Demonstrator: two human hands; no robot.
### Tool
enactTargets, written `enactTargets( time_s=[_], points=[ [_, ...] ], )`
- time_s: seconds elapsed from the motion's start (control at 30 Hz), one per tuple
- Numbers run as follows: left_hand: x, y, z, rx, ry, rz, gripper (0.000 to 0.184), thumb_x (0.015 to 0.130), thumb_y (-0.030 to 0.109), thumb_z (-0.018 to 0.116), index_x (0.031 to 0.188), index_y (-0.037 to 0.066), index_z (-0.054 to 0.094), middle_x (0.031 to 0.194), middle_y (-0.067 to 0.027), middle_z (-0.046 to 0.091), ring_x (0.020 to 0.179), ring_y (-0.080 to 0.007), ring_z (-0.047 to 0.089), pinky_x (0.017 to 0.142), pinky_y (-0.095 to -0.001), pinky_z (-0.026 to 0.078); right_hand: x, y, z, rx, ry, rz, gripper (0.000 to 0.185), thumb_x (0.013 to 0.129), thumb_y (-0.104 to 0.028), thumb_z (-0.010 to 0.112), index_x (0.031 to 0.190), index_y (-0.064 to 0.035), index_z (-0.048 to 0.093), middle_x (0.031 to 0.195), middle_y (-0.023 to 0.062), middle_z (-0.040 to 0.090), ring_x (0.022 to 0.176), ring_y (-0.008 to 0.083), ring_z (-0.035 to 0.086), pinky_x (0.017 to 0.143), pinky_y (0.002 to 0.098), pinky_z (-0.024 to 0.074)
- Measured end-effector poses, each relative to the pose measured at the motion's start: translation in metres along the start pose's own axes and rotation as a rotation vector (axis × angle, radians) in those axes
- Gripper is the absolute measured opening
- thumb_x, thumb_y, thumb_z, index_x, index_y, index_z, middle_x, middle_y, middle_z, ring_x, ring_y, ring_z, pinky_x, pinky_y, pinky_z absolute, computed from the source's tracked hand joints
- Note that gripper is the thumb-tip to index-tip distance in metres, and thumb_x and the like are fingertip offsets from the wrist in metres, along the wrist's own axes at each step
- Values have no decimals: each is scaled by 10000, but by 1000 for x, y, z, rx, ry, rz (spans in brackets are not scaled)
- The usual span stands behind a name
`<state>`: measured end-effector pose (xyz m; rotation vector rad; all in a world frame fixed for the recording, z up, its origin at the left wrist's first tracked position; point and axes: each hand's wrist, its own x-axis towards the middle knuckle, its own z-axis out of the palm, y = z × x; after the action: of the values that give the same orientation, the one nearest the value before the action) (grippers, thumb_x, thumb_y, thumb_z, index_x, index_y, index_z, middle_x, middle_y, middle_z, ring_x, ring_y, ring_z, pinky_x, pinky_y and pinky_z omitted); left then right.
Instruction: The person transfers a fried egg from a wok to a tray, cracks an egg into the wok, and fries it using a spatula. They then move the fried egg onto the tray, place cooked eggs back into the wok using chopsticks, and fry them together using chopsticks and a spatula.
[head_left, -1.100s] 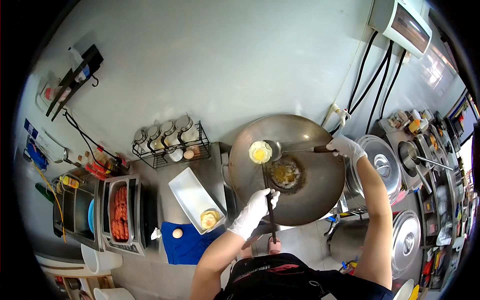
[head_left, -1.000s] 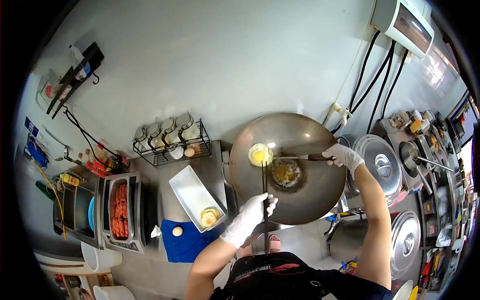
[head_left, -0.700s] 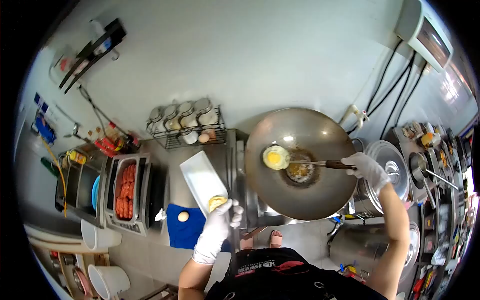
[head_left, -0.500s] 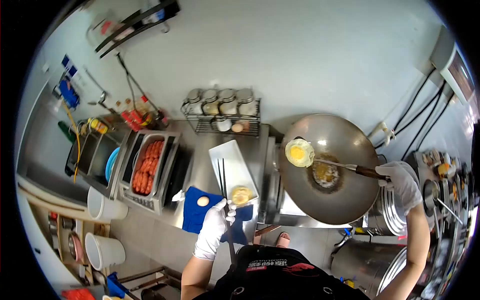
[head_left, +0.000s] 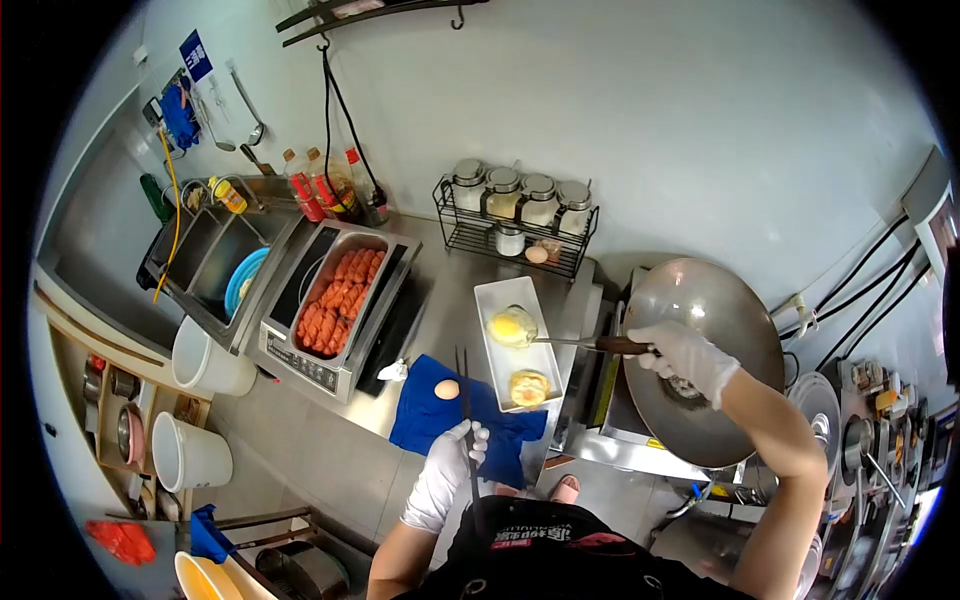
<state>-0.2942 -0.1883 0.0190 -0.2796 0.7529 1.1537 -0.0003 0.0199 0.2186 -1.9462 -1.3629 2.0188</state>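
Right hand [head_left: 688,362] clamps ladle [head_left: 625,346], apparently supporting fried egg [head_left: 512,327] at tray's [head_left: 511,359] 12 o'clock end; left hand [head_left: 447,480] clasps chopsticks [head_left: 467,405].

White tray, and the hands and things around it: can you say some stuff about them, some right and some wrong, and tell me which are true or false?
1. The left hand holds the chopsticks. True.
2. The right hand is empty. False: it holds the brown handle of the ladle.
3. Just one fried egg shows at the white tray. False: two show, the upper egg at the ladle's end and the lower egg.
4. An egg in its shell lies on the blue cloth. True.
5. The round bowl in the sink is red. False: it is blue.
6. Both hands wear white gloves. True.
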Motion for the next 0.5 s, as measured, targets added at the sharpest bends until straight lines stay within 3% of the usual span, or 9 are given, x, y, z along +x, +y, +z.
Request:
enactTargets(
  time_s=[0.17, 0.37, 0.5],
  points=[
    [-13, 6, -32, -56, 42, 12, 195, 988, 214, 426, 890, 68, 511, 786, -76, 562, 598, -139, 445, 504, -226, 352, 106, -3, 22, 105, -91, 132, 275, 913, -342, 528, 867, -72, 543, 557, -1, 453, 383, 83, 269, 365, 244, 198],
    [-17, 7, -59, -135, 60, 18, 203, 984, 205, 431, 879, 55, 520, 796, -94, 570, 600, -156, 463, 506, -242, 387, 86, -5, 37, 69, -98, 184, 356, 933, -355, 484, 912, -10, 569, 528, -37, 378, 390, 59, 246, 377, 220, 182],
    [-14, 12, -50, -117, 15, 16, 202, 983, 206, 433, 886, 54, 524, 799, -95, 571, 606, -155, 471, 504, -236, 386, 67, 4, 21, 14, -172, 126, 301, 908, -323, 531, 859, -31, 587, 545, -5, 429, 377, 71, 285, 360, 242, 199]
  ],
)
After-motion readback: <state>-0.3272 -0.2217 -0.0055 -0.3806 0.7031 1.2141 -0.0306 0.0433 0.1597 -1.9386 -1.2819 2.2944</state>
